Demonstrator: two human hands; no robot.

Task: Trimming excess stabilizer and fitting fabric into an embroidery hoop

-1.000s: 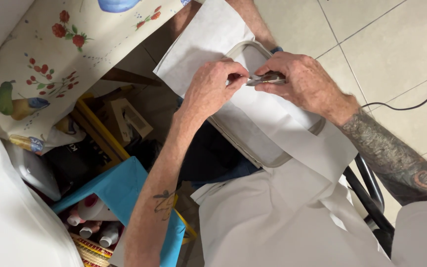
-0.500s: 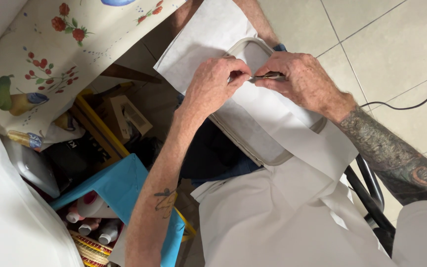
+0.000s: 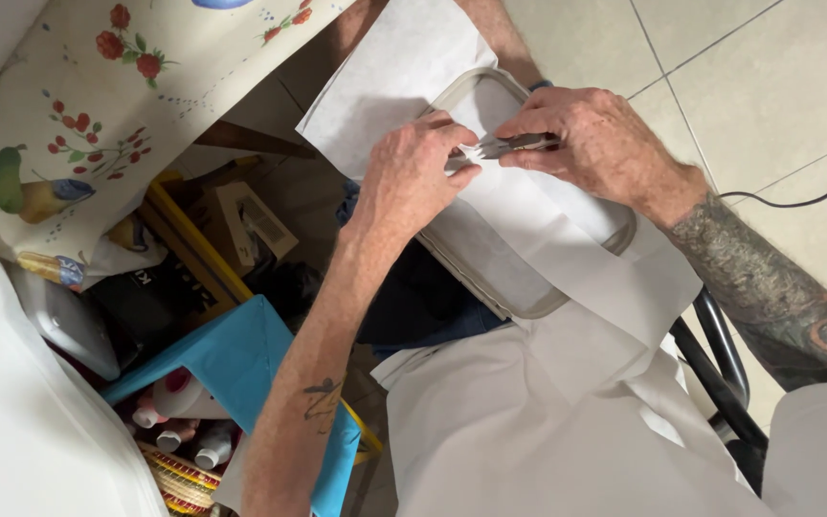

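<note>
A rounded-rectangular embroidery hoop [image 3: 528, 299] with a pale grey rim is seen resting on the lap, above dark blue trousers [image 3: 423, 306]. White fabric [image 3: 567, 230] is stretched inside it, and a larger sheet of white backing paper [image 3: 385, 86] is spread beneath, reaching beyond the frame toward the upper left of the view. The long axis of the hoop is laid diagonally, from the upper left near the table edge down to the lower right, toward the white garment [image 3: 547, 431] worn on the body.

The left hand [image 3: 413, 177] is closed in a pinch on a small fold of the white fabric at the middle of the hoop, thumb and forefinger pressed together. The right hand [image 3: 605, 144] is closed around a small pair of metal snips [image 3: 514, 146], held nearly level with the tips pointed left toward the pinched fold; whether the blades are touching the cloth cannot be told.

A tablecloth printed with red flowers and fruit [image 3: 88, 115] is hung over the table at the upper left. Under it, a blue plastic stool [image 3: 241, 354] is placed beside a yellow frame [image 3: 189, 249], with white bottles [image 3: 184, 421] stored below. Pale floor tiles [image 3: 768, 67] are seen on the right, crossed by a black cable [image 3: 806, 199], and the black tubing of a chair [image 3: 720, 373] is visible by the right forearm.
</note>
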